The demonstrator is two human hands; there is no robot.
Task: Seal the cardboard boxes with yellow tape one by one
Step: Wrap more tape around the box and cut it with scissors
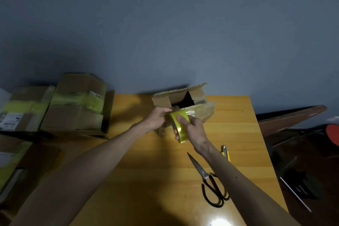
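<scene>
1. Tape roll (180,127), yellow, sits at the frame's centre, gripped around its rim by the right hand (192,130)
2. Left hand (157,118) pinches at the roll's upper edge, apparently on the free end; the pinch itself is too small to tell
3. Open cardboard box (180,100) stands just behind both hands on the wooden table (146,161), flaps up, unsealed
4. Step in hand, as I judge it: starting a strip
5. Next move calls for closing the flaps, then the scissors (209,178) at lower right
6. Taped boxes (77,104) wait at left
</scene>
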